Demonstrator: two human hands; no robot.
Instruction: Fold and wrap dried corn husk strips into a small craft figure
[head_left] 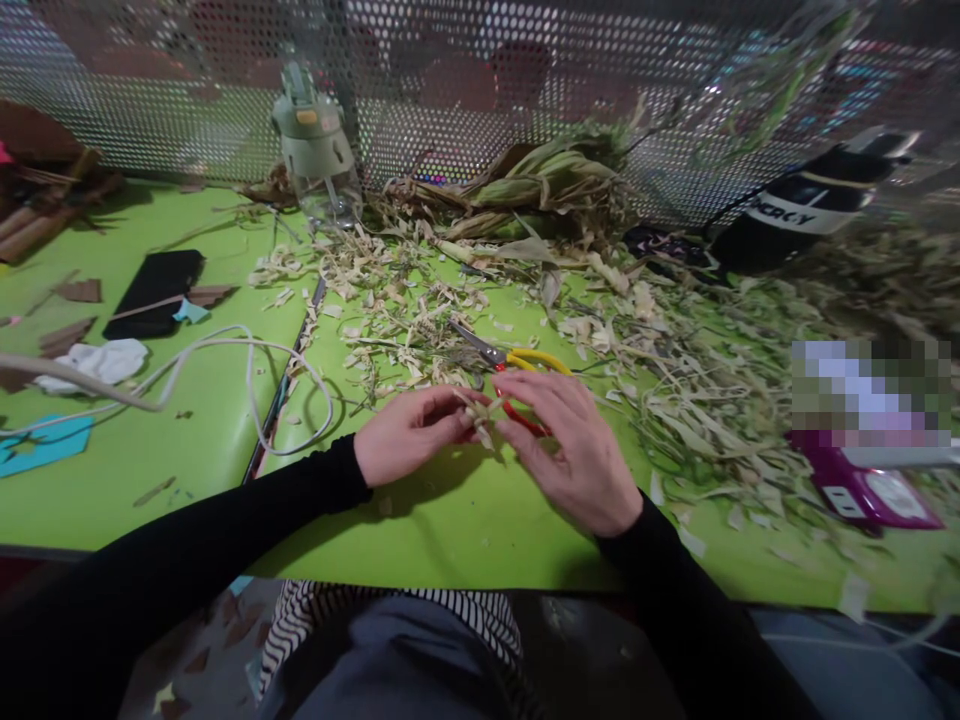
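Between the thumb and fingers of my left hand [415, 430] is a small knotted piece of pale dried corn husk [482, 411], with short strip ends sticking out. My right hand [574, 445] curves around its right side, thumb and forefinger apart, fingertips close to one strip end. Whether they touch it is hard to see. Just behind both hands lie scissors [491, 352] with one yellow and one red handle, the red one partly hidden by my right hand. Shredded husk bits [420, 310] cover the green table [442, 530] beyond them.
Whole husks [525, 190] lie against a perforated metal screen [465, 70]. A clear bottle [319, 150] and a black bottle [806, 215] stand at the back. Leftward are a black phone [154, 295], a white cable [251, 390] and crumpled tissue [97, 365]. A purple packet [862, 490] sits right.
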